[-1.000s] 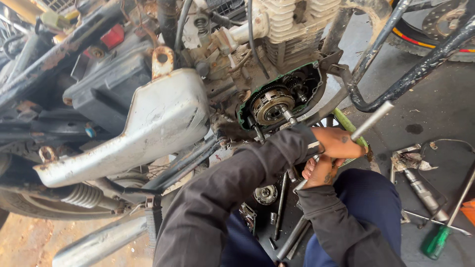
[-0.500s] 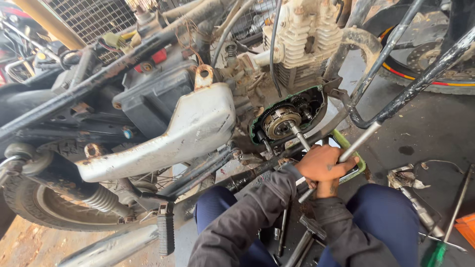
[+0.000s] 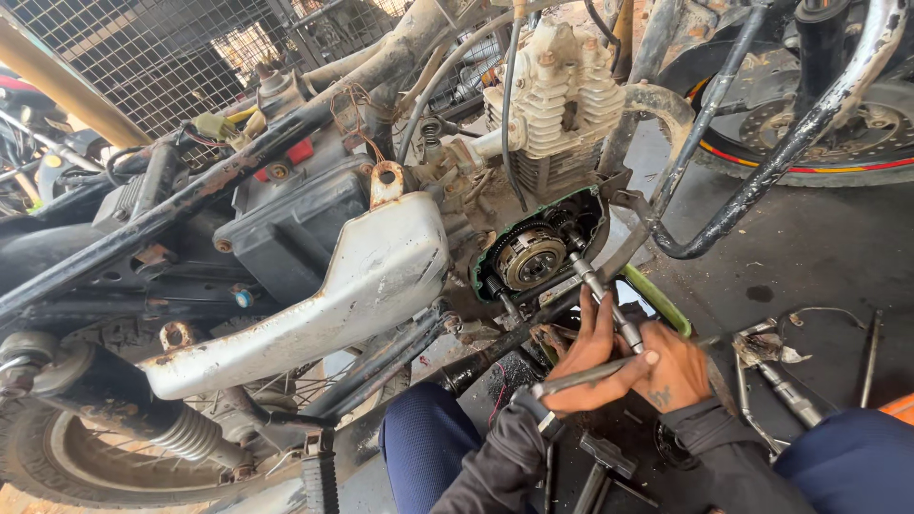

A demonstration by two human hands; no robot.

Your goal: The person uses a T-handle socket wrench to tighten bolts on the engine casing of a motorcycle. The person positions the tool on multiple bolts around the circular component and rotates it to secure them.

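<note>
Two hands: left hand (image 3: 592, 366) and right hand (image 3: 678, 373), both wrapped tight on the T-handle wrench (image 3: 609, 319).
Wrench tip: at the open engine case (image 3: 538, 249) (far of the hands).
Do well: keep it straight, push steady.

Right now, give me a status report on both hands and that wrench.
Left hand and right hand both gripping the T-handle socket wrench. Socket end set into the exposed clutch assembly. Green drain tray beneath; nothing blocking.
</note>
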